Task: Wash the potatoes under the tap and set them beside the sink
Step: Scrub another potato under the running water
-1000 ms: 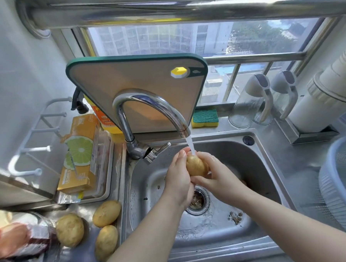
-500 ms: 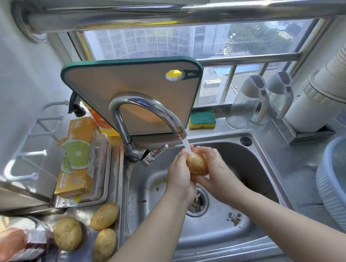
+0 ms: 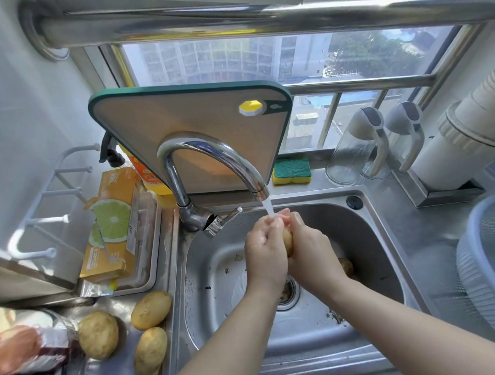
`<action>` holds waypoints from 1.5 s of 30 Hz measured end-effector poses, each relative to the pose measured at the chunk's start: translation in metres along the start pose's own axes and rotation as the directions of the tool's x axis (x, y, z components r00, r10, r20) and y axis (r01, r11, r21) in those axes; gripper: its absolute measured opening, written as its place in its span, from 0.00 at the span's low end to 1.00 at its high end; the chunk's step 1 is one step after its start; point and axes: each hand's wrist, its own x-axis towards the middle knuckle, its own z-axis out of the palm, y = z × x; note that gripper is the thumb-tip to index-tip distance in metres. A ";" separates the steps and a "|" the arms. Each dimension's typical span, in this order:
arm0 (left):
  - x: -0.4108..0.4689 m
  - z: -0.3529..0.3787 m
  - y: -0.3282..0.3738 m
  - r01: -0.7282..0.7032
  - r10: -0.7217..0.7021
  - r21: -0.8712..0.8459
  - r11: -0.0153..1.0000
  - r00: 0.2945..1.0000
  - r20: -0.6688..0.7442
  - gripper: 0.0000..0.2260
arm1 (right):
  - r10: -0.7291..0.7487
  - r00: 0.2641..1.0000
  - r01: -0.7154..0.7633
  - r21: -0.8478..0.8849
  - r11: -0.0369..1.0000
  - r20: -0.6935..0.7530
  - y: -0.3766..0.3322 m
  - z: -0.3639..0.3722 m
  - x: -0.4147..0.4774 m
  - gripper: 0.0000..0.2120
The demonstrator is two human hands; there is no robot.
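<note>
Stainless steel sink [image 3: 383, 237] is seen under a curved chrome tap [image 3: 210, 152], with a thin water stream [image 3: 269, 207] running from the spout. One potato [image 3: 287, 239] is gripped between both hands above the basin, right under the stream. The left hand [image 3: 265, 252] is curled round its left side and the right hand [image 3: 312, 250] round its right side, with the fingertips met on top where the water lands. Most of this potato is hidden by the fingers; only a narrow strip is shown between the palms.

A second potato [image 3: 346, 265] is lying on the sink floor, partly hidden behind the right wrist. The drain [image 3: 289, 297] is half covered by the forearms. Dark scraps are scattered on the basin floor.

Three more are laid on the counter left of the sink: a round potato [image 3: 98, 334] farthest left, an upper potato [image 3: 151, 310] just beside the rim, and a lower potato [image 3: 150, 354] nearer the camera, also by the rim.

A green-edged cutting board [image 3: 194, 127] is propped upright behind the tap. A yellow-green sponge [image 3: 291, 170] is set to its right, then two clear jugs [image 3: 353, 153] with grey lids. An orange box [image 3: 113, 223] with a lime picture is laid in a tray [image 3: 155, 255] at left, with a yellow bottle [image 3: 151, 181] behind it. A pale mesh basket [image 3: 491, 260] is seen at the right edge, and a blurred wrapped packet [image 3: 19, 351] at bottom left.
</note>
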 end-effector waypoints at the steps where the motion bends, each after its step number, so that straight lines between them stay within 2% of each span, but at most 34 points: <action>1: 0.002 0.002 0.001 0.031 -0.032 -0.030 0.999 0.999 -0.033 0.11 | 0.030 0.999 -0.030 0.010 0.999 0.011 0.000 0.000 0.001 0.24; 3: 0.009 0.005 0.003 0.152 -0.167 -0.191 0.970 0.983 -0.069 0.13 | 0.105 0.994 -0.104 0.105 0.989 0.001 -0.001 0.002 0.003 0.20; 5: 0.013 0.005 0.004 0.253 -0.271 -0.330 0.910 0.963 -0.009 0.14 | 0.175 0.985 -0.169 0.231 0.958 -0.005 -0.001 0.003 0.005 0.20; 6: 0.013 0.003 0.006 0.257 -0.261 -0.320 0.912 0.965 0.031 0.14 | 0.195 0.981 -0.188 0.282 0.941 0.006 -0.002 0.002 0.006 0.20; 9: 0.002 -0.009 0.006 0.163 -0.142 -0.144 0.976 0.979 0.145 0.14 | 0.234 0.965 -0.262 0.354 0.898 0.120 0.000 -0.001 0.010 0.19; 11: -0.001 -0.018 0.001 0.129 -0.111 -0.052 0.990 0.958 0.266 0.13 | 0.216 0.951 -0.285 0.363 0.887 0.219 0.002 -0.005 0.012 0.20; 13: 0.000 -0.020 -0.003 0.176 -0.132 -0.108 0.978 0.936 0.327 0.13 | 0.162 0.953 -0.250 0.368 0.895 0.255 0.003 -0.006 0.014 0.22; 16: 0.005 -0.011 0.005 0.297 -0.231 -0.364 0.883 0.949 0.216 0.08 | 0.093 0.970 -0.163 0.314 0.935 0.226 -0.001 -0.004 0.015 0.24; 18: 0.010 -0.005 0.009 0.316 -0.316 -0.436 0.842 0.946 0.076 0.09 | 0.077 0.977 -0.122 0.225 0.967 0.198 -0.006 -0.002 0.015 0.23; 19: 0.012 -0.003 0.009 0.326 -0.340 -0.438 0.837 0.939 0.050 0.10 | 0.084 0.980 -0.122 0.216 0.969 0.179 -0.008 -0.002 0.014 0.23; 22: 0.007 -0.004 0.014 0.331 -0.321 -0.330 0.884 0.943 0.087 0.10 | 0.116 0.976 -0.166 0.280 0.946 0.186 -0.004 -0.002 0.014 0.21; 26: -0.004 -0.014 0.004 0.199 -0.195 0.006 0.980 0.956 0.220 0.15 | 0.148 0.946 -0.249 0.357 0.900 0.287 0.003 -0.002 0.015 0.15; 28: -0.006 -0.013 0.002 0.195 -0.185 -0.035 0.980 0.963 0.194 0.14 | 0.138 0.949 -0.235 0.341 0.910 0.284 0.001 -0.001 0.015 0.17; 31: -0.001 -0.005 0.006 0.325 -0.313 -0.325 0.888 0.945 0.091 0.09 | 0.099 0.969 -0.151 0.226 0.962 0.225 -0.004 -0.001 0.013 0.17; 33: 0.010 -0.003 0.005 0.470 -0.523 -0.467 0.749 0.852 0.019 0.07 | 0.044 0.978 -0.073 0.136 0.988 0.203 -0.006 0.000 0.011 0.18; 34: 0.016 -0.003 0.002 0.529 -0.607 -0.482 0.698 0.795 -0.006 0.07 | 0.012 0.981 -0.033 0.107 0.994 0.193 -0.005 0.002 0.009 0.19; 36: 0.020 -0.003 0.000 0.581 -0.661 -0.489 0.650 0.750 0.013 0.13 | -0.007 0.991 -0.005 0.089 0.996 0.135 -0.001 0.004 0.007 0.19; 39: 0.016 0.000 0.007 0.516 -0.567 -0.540 0.665 0.820 0.084 0.18 | 0.028 0.999 -0.030 0.111 0.993 0.021 0.001 0.004 0.007 0.10; 41: 0.007 -0.003 0.014 0.435 -0.458 -0.548 0.715 0.883 0.103 0.17 | 0.018 0.999 -0.020 0.106 0.994 0.027 -0.001 0.005 0.009 0.11; 42: 0.004 -0.006 0.012 0.393 -0.398 -0.488 0.779 0.912 0.100 0.16 | 0.023 0.999 -0.028 0.106 0.994 0.048 -0.002 0.004 0.009 0.13; 44: -0.007 -0.010 0.007 0.259 -0.239 -0.169 0.951 0.962 0.130 0.17 | 0.095 0.989 -0.107 0.104 0.989 0.112 -0.002 0.002 0.011 0.12; 45: -0.013 -0.012 0.003 0.185 -0.178 -0.021 0.983 0.969 0.170 0.17 | 0.132 0.981 -0.145 0.085 0.986 0.145 -0.001 0.000 0.012 0.10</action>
